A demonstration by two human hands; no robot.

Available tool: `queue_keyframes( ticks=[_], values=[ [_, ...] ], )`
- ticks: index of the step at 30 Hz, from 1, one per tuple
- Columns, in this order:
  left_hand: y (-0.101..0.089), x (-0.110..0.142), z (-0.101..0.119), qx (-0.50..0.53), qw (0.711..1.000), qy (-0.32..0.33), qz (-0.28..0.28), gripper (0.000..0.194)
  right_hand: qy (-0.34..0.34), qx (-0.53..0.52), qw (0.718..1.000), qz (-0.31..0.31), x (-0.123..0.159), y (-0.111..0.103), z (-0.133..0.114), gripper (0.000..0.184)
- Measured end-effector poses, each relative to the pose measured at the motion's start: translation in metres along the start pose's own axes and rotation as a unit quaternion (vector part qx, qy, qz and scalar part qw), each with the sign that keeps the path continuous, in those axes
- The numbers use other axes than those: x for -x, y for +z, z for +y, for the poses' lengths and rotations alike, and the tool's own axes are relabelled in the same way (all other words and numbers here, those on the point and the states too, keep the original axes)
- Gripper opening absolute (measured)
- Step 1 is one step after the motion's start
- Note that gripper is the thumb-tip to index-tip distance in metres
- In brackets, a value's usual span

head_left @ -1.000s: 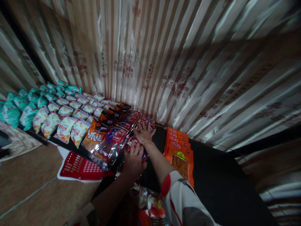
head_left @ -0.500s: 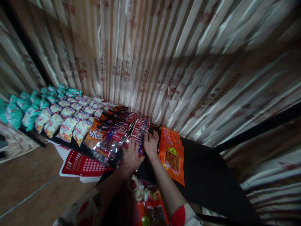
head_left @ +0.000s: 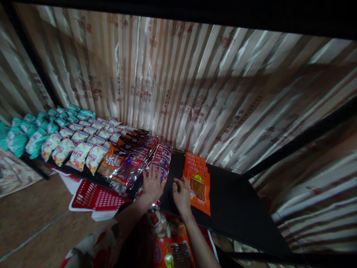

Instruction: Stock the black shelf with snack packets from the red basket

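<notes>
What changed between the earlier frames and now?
The right hand has come off the dark-red snack packets and moved right, toward the orange snack packets. The left hand stays at the dark-red row's front; the orange packets stay put.

Near dark-red shiny plastic packet (head_left: 164,172) part-covered by left hand (head_left: 152,184). Leftmost teal plastic bag (head_left: 3,138) cut off. Packets' small print unreadable.

Beyond your right hand (head_left: 182,197) you face dim, striped curtains (head_left: 156,70); black shelf (head_left: 237,212) beneath it, brown floor (head_left: 30,223) far left.
</notes>
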State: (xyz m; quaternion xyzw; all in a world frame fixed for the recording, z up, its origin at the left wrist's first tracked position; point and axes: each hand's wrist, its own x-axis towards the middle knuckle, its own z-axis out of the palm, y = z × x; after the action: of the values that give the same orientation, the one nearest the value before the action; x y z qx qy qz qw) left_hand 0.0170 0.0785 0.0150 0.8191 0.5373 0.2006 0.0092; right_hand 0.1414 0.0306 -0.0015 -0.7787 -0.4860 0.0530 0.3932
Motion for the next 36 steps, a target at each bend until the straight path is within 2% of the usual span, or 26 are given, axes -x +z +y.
queue_keyframes(
  ticks=[4,8,11,15,18,22,25,30,36],
  values=[
    [-0.001,0.0,-0.003,0.015,1.0,0.022,0.013,0.051,0.014,-0.014,1.0,-0.021,0.01,0.001,-0.004,0.042],
    [-0.01,0.006,-0.008,0.023,0.998,0.051,0.022,0.05,0.053,-0.072,0.994,-0.066,0.028,0.007,-0.017,0.058],
    [-0.02,0.021,-0.014,0.031,0.997,0.061,0.03,0.051,0.113,-0.136,0.98,-0.095,0.042,0.012,-0.026,0.069],
    [-0.031,0.053,-0.027,0.041,0.997,0.038,0.044,0.048,0.16,-0.204,0.961,-0.093,0.057,0.02,-0.035,0.072],
    [-0.031,0.076,-0.036,0.054,0.996,0.032,0.058,0.046,0.16,-0.222,0.958,-0.09,0.064,0.027,-0.042,0.071],
    [-0.02,0.093,-0.044,0.083,0.993,0.045,0.069,0.047,0.165,-0.221,0.956,-0.101,0.065,0.035,-0.05,0.07],
    [-0.011,0.098,-0.047,0.095,0.993,0.038,0.064,0.047,0.156,-0.215,0.959,-0.097,0.065,0.04,-0.052,0.067],
    [-0.003,0.099,-0.049,0.1,0.993,0.03,0.063,0.048,0.1,-0.197,0.971,-0.097,0.067,0.043,-0.052,0.062],
    [0.0,0.098,-0.049,0.1,0.993,0.022,0.058,0.047,0.096,-0.153,0.976,-0.122,0.069,0.041,-0.058,0.06]
  ],
)
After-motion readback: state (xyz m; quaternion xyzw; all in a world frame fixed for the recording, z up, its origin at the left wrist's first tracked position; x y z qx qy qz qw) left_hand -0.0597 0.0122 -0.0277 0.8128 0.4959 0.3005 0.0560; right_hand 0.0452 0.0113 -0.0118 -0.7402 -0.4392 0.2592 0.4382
